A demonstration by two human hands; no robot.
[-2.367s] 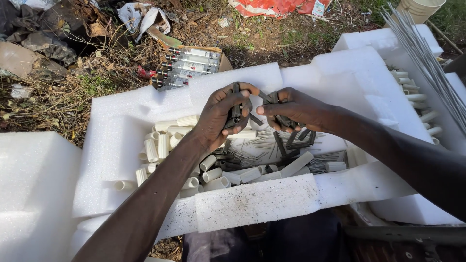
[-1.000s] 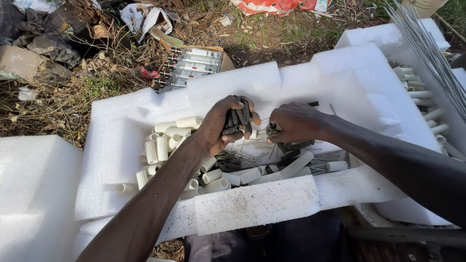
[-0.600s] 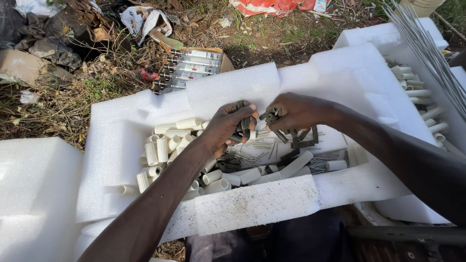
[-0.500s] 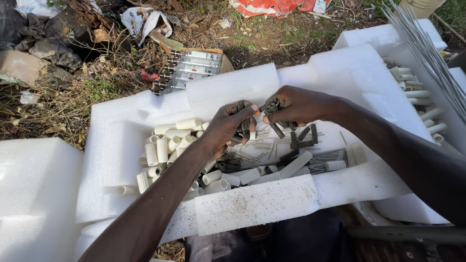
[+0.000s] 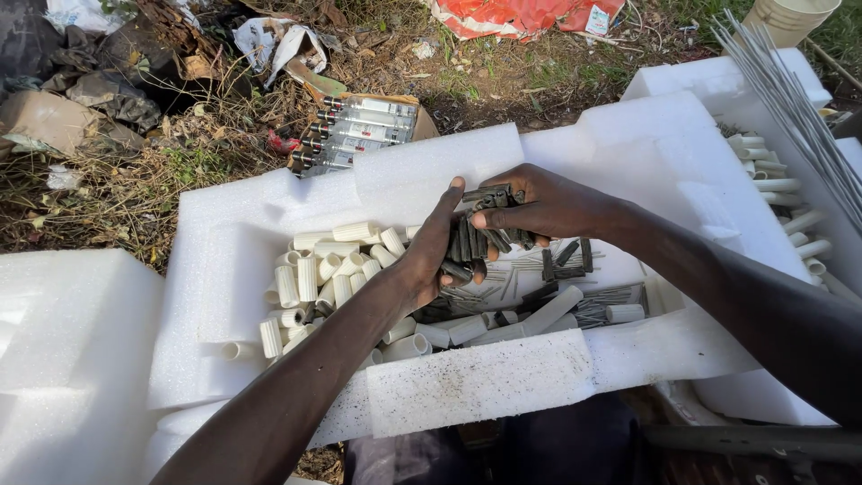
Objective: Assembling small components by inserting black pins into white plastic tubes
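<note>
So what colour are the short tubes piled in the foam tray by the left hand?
Cream-white tubes, seen in the head view.

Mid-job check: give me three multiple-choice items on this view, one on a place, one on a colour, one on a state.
1. Where do the short tubes lie?
A. left part of the foam tray
B. on the grass
C. in the bucket

2. What colour is the bundle of small rods?
A. white
B. dark grey
C. red

3. How is the bundle held?
A. lying loose
B. by the right hand alone
C. between both hands, left hand cupping it

Key: 1 A, they pile up there; 2 B, dark against the white foam; 3 C, both hands close on it.
</note>
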